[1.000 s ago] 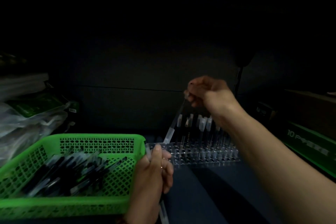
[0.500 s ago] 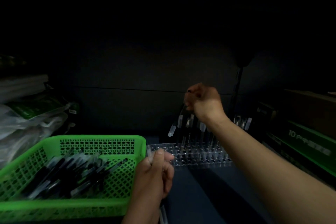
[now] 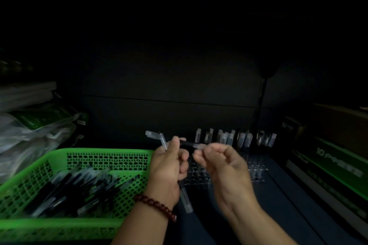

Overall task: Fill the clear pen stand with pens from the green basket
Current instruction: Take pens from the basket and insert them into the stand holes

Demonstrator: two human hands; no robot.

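The green basket [image 3: 59,225] stands at the lower left and holds several dark pens [image 3: 79,189] with clear caps. Behind my hands sits the clear pen stand [image 3: 256,173], with a row of capped pens [image 3: 235,138] upright along its back. My left hand [image 3: 169,167], a bead bracelet on its wrist, grips a small bundle of pens [image 3: 185,199] that pokes out above and below the fist. My right hand [image 3: 221,162] is beside it, with the fingertips pinching the clear end of one pen [image 3: 191,144] that lies crosswise out of the bundle.
Crumpled plastic bags and green packets [image 3: 33,127] lie at the left. Green and dark boxes [image 3: 334,163] stand along the right. A dark lamp stem [image 3: 260,101] rises behind the stand, in front of a dark wall.
My right hand has come back from above the stand's pen row to my left hand and taken hold of a pen there. My left hand has risen a little.
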